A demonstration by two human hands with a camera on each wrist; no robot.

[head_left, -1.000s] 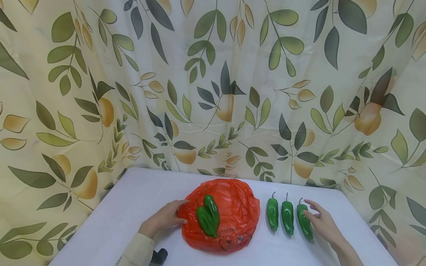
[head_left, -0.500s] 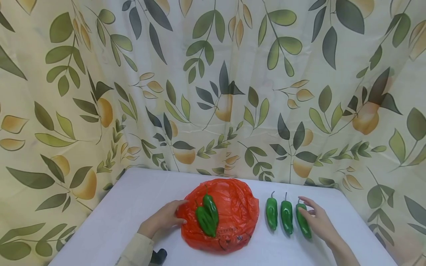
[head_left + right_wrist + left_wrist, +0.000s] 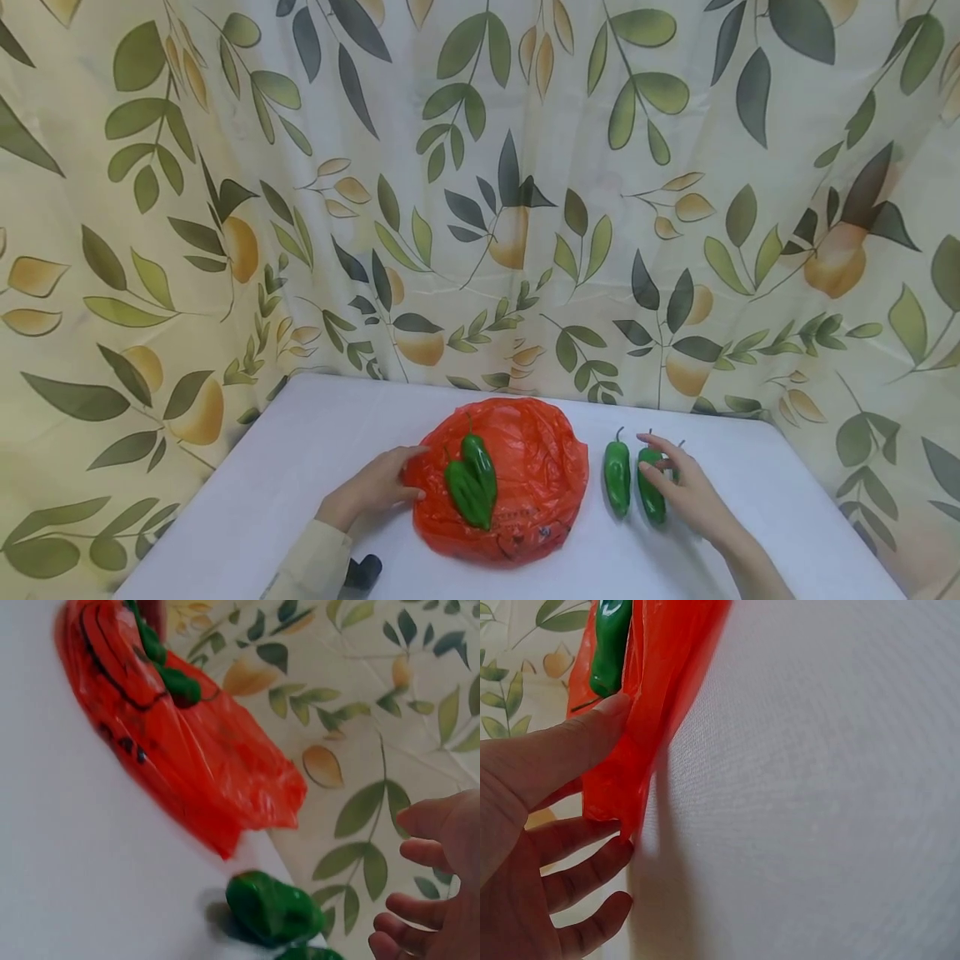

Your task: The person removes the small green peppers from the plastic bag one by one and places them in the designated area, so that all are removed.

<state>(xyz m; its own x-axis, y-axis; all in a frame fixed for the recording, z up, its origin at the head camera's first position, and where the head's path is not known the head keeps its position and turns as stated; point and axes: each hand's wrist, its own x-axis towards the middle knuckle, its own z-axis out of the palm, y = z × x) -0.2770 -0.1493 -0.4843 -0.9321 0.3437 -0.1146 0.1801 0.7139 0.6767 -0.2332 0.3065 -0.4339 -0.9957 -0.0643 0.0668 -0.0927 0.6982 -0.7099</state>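
Observation:
My left hand (image 3: 372,485) rests at the left edge of a red plastic bag (image 3: 542,467). In the left wrist view its thumb lies against the film, with the other fingers spread apart below. On the bag lie two green peppers (image 3: 480,467), side by side. To the right, green peppers stand in a row: a left one (image 3: 617,479), a middle one (image 3: 651,500) and a right one largely hidden by my right hand (image 3: 697,500). That hand hovers over the middle and right peppers, fingers loosely bent and apart, holding nothing; the right wrist view shows the gap between thumb and fingers.
The white-covered table (image 3: 315,425) ends at the back against a leaf-and-fruit patterned curtain (image 3: 480,208). A small black object (image 3: 363,572) lies near my left forearm at the front.
My right hand has moved left from beside the rightmost pepper to over the middle and right ones. My left hand, the bag and the peppers stay in place.

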